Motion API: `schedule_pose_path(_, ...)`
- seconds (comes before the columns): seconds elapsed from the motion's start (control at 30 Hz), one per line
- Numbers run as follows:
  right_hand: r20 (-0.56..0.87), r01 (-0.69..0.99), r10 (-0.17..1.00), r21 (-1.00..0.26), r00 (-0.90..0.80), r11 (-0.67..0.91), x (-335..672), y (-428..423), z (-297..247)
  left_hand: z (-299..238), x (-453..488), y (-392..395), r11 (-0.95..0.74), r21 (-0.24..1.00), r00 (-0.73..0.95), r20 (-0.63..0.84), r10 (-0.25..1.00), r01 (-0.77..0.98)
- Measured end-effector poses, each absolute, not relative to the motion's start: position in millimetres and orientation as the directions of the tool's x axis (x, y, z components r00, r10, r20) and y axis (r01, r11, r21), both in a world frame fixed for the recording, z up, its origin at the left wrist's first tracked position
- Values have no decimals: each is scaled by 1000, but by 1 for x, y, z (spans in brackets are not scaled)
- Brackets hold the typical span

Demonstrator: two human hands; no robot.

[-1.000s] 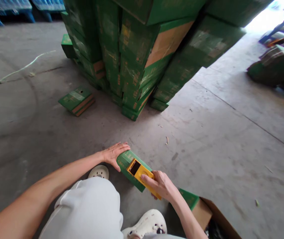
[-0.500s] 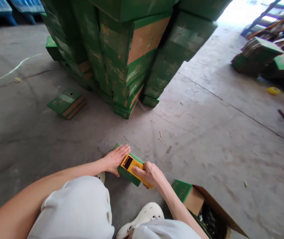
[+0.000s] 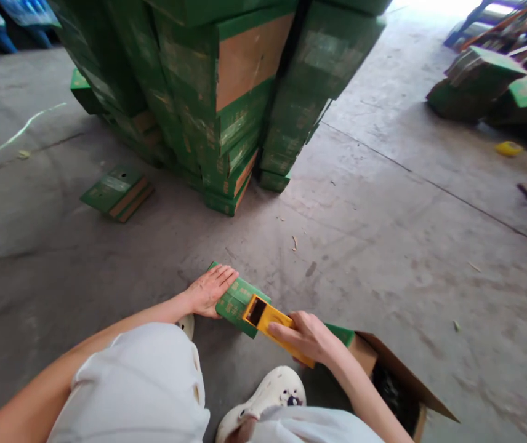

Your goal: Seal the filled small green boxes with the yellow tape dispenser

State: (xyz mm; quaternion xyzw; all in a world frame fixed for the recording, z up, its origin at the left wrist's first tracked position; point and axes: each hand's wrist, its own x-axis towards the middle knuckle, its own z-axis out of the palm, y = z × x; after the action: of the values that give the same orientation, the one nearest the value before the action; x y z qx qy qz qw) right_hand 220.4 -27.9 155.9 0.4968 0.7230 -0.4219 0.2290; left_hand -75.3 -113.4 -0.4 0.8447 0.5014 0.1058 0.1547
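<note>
My left hand (image 3: 212, 290) lies flat on the left end of a small green box (image 3: 240, 303) on the floor, its fingers stretched out. In my right hand (image 3: 304, 337) is a long yellow hand tool (image 3: 278, 326) with a dark rectangular window at its front end. The fingers wrap round the rear half of the tool. Its front end is over the box's right edge; whether it touches the box I cannot tell. Printed marks show on the green top of the box.
An open carton (image 3: 411, 375) with dark contents stands beside my right forearm. Ahead rises a tall stack of green boxes (image 3: 240, 123). A flattened green box (image 3: 118, 192) lies to its left. More green boxes (image 3: 480, 83) and a yellow roll (image 3: 508, 149) are at the right.
My right hand has drawn the yellow tool back to the right and down, uncovering more of the box top. My left hand stays on the box. The camera view has shifted slightly.
</note>
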Motion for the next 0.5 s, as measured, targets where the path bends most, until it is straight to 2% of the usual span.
schedule_pose_path(0.27,-756,939,575,-336,-314,70,240,-31,151,2,-77,-116,-444,351,470,11,883,824)
schedule_pose_path(0.5,-784,959,560,-270,-268,82,228,-26,152,5,-44,-116,-436,257,468,-73,881,862)
